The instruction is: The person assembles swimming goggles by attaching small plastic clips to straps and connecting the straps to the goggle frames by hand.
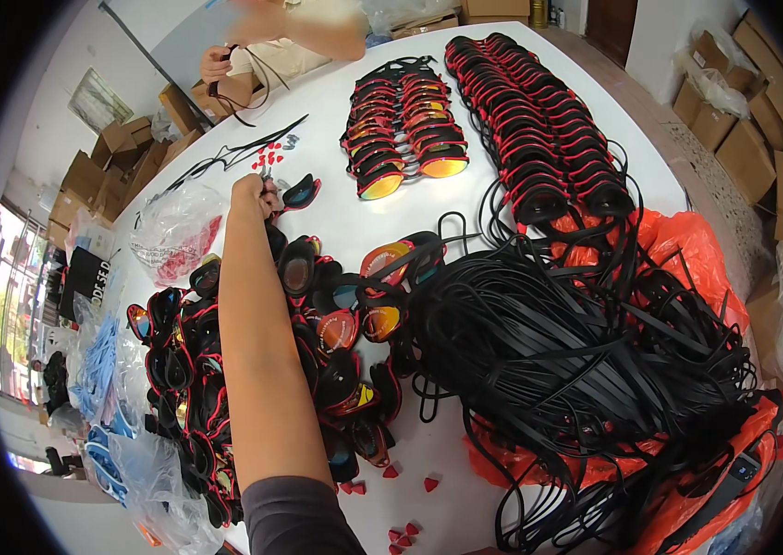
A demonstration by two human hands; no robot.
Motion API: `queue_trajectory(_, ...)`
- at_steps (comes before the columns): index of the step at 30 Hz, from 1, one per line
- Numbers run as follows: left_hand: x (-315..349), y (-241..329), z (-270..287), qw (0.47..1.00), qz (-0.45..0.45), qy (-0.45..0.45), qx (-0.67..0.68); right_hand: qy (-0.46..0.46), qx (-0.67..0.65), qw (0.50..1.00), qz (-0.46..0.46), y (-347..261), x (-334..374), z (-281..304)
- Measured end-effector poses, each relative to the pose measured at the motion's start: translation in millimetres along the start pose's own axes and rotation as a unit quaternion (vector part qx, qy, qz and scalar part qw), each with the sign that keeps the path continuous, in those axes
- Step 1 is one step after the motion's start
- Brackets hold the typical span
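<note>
heaped goggles (338, 377) lie left of the black strap pile (539, 333). beyond its left side, the left hand (256, 195) curls beside a dark goggle (300, 192), clamped or not i can't tell; likely light, scratchable, best held by its rim.

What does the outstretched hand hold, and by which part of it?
The left hand seems to hold dark, red-edged goggles just left of the visible lens; the exact spot of the hold is hidden.
</note>
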State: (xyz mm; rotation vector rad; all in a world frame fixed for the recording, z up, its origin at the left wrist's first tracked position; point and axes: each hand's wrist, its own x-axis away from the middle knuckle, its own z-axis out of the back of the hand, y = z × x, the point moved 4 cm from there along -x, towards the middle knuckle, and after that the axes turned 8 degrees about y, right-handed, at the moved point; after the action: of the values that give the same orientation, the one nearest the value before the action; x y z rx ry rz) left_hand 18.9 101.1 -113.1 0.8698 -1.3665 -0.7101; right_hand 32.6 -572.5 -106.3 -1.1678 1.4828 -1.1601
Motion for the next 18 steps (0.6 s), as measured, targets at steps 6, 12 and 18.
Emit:
queue_trajectory(6,-1,3,0,0.998,-0.039,0.021,0.052,-0.014,-0.057,0.998,-0.037,4,6,-3)
queue_trajectory(12,31,-1,-20,0.993,-0.11,0.027,0.016,-0.002,-0.035,0.999,0.0,4,2,0)
queue_trajectory(18,34,15,-22,0.983,-0.162,-0.001,-0.086,-0.014,-0.033,0.999,-0.012,10,7,-3)
